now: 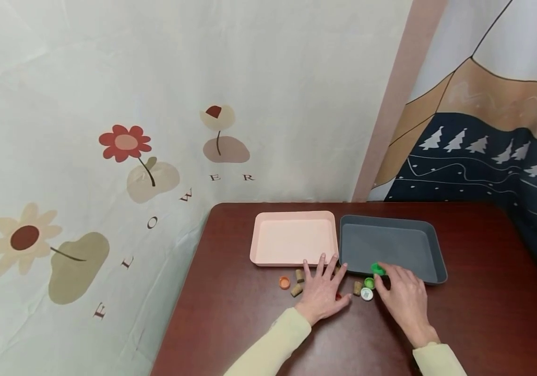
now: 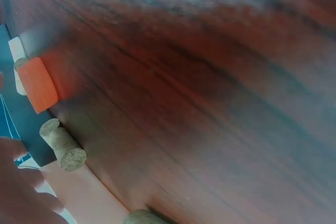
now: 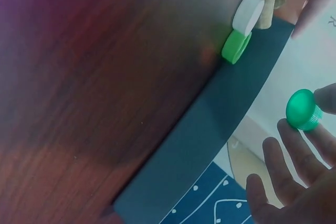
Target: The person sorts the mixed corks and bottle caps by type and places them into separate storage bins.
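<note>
- Left of your left hand, an orange cap (image 1: 284, 282) and two corks (image 1: 299, 275) lie loose.
- Your left hand (image 1: 320, 293) spreads straight fingers, grasping nothing visible, perhaps for support; the pink tray (image 1: 291, 237) sits beyond.
- Between your hands: a white cap (image 1: 367, 294), a lime cap (image 1: 369, 283).
- Your right hand (image 1: 405, 297) pinches the green cap (image 3: 302, 109), probably fingertip-wise for its smallness, at the dark tray's (image 1: 385, 237) near edge.

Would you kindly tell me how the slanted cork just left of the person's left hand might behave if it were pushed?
The cork would probably roll, as it appears to lie on its curved side. Its mottled cork surface suggests it is light. Pushed straight away from the person, it might bump the other cork just beyond it.
</note>
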{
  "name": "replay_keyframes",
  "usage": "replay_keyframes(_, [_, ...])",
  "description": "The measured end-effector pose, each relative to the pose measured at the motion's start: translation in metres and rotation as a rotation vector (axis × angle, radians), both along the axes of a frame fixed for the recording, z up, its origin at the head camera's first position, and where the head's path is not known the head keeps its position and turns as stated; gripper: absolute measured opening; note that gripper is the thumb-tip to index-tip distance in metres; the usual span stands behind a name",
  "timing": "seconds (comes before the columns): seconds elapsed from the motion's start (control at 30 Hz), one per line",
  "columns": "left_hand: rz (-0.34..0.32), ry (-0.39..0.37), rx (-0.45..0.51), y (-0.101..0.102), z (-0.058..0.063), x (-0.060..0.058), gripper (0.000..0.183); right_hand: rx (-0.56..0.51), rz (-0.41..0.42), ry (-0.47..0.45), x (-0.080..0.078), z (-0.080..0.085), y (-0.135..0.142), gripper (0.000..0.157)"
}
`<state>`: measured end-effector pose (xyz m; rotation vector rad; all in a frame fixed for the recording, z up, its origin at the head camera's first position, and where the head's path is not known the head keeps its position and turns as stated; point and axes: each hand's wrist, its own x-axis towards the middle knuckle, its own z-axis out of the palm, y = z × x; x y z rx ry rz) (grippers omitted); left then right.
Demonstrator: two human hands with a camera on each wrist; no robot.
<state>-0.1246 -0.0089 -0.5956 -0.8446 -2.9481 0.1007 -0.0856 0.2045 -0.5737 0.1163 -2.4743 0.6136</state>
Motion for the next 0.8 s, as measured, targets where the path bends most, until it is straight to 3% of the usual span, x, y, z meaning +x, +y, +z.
replay_keyframes(0.3, [-0.02,0.02,0.015,-0.009,-0.001,0.004,0.073,-0.03,0.012,-0.048,-0.022,0.003,-0.002,0.037])
replay_keyframes(0.8, [-0.061,-0.003,0.069,-0.016,0.0,0.01,0.068,0.004,0.074,-0.3,-0.072,0.003,-0.015,0.034])
